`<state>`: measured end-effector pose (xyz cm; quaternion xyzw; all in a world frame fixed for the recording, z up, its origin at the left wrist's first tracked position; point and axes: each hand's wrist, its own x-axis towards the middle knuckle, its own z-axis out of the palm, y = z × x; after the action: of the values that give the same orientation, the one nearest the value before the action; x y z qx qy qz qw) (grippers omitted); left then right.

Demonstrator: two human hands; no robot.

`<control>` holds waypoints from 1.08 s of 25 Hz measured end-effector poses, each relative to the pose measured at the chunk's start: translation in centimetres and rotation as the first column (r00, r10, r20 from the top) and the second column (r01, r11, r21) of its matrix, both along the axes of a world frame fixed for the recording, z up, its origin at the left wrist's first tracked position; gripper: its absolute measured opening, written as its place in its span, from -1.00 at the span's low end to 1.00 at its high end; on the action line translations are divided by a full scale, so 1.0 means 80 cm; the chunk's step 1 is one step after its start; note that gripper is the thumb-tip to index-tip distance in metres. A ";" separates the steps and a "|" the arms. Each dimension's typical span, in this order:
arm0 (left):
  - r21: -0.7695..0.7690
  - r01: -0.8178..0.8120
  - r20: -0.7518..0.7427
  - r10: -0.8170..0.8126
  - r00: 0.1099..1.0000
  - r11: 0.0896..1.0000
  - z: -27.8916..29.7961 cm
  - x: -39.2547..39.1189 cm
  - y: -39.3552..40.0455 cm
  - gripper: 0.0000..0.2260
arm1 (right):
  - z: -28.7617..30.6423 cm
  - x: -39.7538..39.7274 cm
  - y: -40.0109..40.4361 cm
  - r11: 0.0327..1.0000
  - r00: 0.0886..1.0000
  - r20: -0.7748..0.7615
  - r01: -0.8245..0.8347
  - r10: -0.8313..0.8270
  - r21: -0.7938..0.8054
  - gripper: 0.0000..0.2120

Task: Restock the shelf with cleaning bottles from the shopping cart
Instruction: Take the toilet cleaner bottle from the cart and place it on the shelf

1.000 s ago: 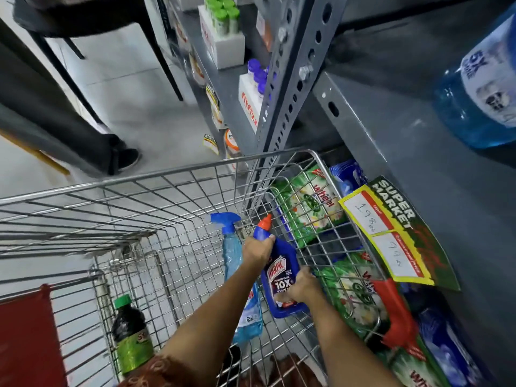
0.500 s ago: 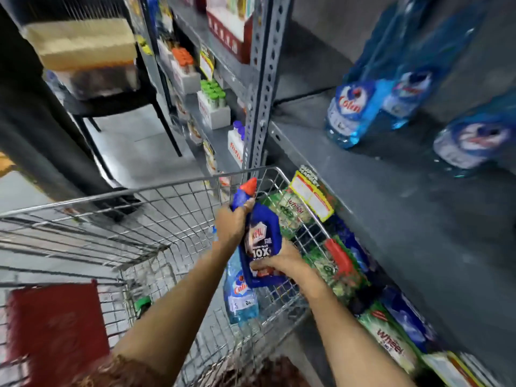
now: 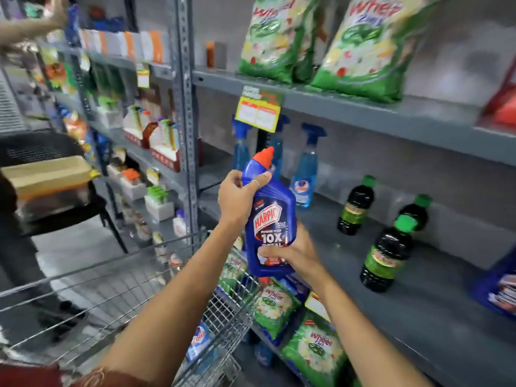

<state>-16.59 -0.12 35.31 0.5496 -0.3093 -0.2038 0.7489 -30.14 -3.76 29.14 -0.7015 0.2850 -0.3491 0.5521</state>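
Observation:
I hold a blue Harpic bottle (image 3: 272, 216) with a red cap upright in the air, above the cart's far corner and in front of the grey middle shelf (image 3: 377, 275). My left hand (image 3: 237, 198) grips its neck and shoulder. My right hand (image 3: 293, 254) grips its lower body. The wire shopping cart (image 3: 156, 291) sits below, with a blue spray bottle (image 3: 199, 340) lying inside. On the shelf stand three blue spray bottles (image 3: 305, 174) at the back and dark bottles with green caps (image 3: 386, 254) to the right.
Green Wheel detergent bags (image 3: 363, 43) fill the upper shelf, and more bags (image 3: 314, 350) lie on the lower one. A yellow price tag (image 3: 258, 113) hangs from the upper shelf edge. Another person's hand (image 3: 60, 12) reaches at the top left. A dark chair (image 3: 55, 191) holds a box.
Both hands have lifted the Harpic bottle up out of the cart to the height of the middle shelf. My view has swung upward from the cart to the shelves.

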 end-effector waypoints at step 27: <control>0.276 0.709 0.480 -0.732 0.484 0.649 -0.090 -0.461 -0.183 -0.61 | -0.101 -0.451 -0.076 0.559 0.558 -0.136 0.829 -0.818 0.039 -0.38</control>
<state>-53.44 -14.79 28.13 0.4176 -0.7079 -0.3366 0.4595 -66.22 -9.81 21.08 -0.4757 0.6244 -0.5156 0.3434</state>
